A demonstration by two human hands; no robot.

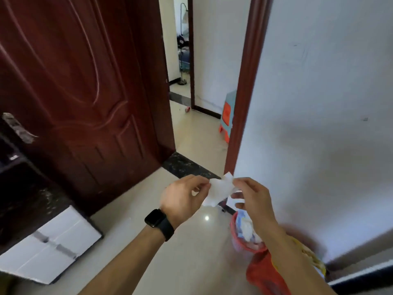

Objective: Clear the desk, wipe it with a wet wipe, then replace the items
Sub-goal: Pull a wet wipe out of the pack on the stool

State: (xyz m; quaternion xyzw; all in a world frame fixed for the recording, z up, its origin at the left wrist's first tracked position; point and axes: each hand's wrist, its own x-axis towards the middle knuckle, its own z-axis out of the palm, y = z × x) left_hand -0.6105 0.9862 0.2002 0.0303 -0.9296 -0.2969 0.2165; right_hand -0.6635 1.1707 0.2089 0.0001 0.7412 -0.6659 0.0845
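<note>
Left hand [182, 196] and right hand [253, 199] pinching a crumpled wipe [219, 191] above open floor [131, 222] beside bin [240, 241], doorway ahead, no readable writing.

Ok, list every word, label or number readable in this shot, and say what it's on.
No text can be read anywhere in this view.
Watch on the left wrist: screen dark, nothing shown.
Orange panel on the stool: any print is too blurred.
Wet wipe: plain white.
</note>
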